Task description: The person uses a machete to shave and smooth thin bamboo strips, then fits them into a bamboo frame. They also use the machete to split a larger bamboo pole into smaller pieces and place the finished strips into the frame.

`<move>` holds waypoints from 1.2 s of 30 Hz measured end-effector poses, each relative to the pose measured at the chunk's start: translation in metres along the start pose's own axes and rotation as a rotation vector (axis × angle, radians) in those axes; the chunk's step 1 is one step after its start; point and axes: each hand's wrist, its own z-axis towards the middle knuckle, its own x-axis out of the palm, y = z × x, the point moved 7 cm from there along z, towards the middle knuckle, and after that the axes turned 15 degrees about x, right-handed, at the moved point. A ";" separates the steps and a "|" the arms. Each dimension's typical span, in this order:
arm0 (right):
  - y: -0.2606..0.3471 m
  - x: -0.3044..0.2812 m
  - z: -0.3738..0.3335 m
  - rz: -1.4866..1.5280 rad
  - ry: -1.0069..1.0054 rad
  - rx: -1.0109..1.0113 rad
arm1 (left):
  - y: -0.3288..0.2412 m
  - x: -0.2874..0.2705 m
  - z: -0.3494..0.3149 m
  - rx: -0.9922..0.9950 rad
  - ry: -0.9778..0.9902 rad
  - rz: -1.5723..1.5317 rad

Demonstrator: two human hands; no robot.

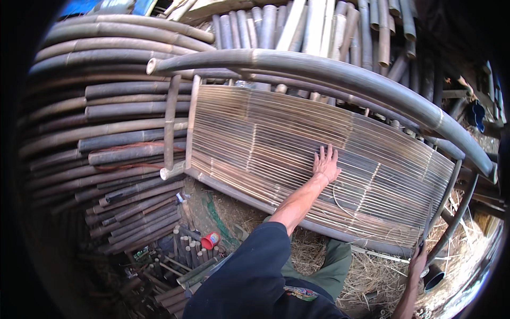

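A bamboo bench [297, 138] with a seat of narrow slats stretches across the middle, its thick round rail [297, 59] along the far side. My left hand [326, 166] lies on the slats with its fingers spread and holds nothing. At the near right corner of the bench my right hand [418, 261] is closed. A narrow dark piece [430, 219] rises from it along the end of the slats; its kind cannot be made out. Between my left hand and the near rail, a thin pale strip [340, 201] curls over the slats.
Long bamboo poles [127, 109] are stacked at the left, and more poles [319, 26] stand at the back. Short cut pieces [186, 247] and a red cup [210, 240] are on the ground near left. Straw [366, 274] covers the ground by my legs.
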 end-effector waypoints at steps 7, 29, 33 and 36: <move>-0.002 0.056 -0.312 0.033 -0.153 0.234 | 0.141 0.084 -0.278 -0.224 0.308 -0.268; 0.093 0.123 -0.336 -0.055 0.190 -0.447 | 0.077 0.396 -0.738 -0.549 -0.411 -0.785; 0.065 0.157 -0.396 -0.174 0.229 -0.204 | 0.109 0.389 -0.787 -0.584 -0.337 -0.696; 0.083 0.179 -0.448 -0.178 0.223 -0.114 | 0.155 0.391 -0.831 -0.981 -0.372 -1.283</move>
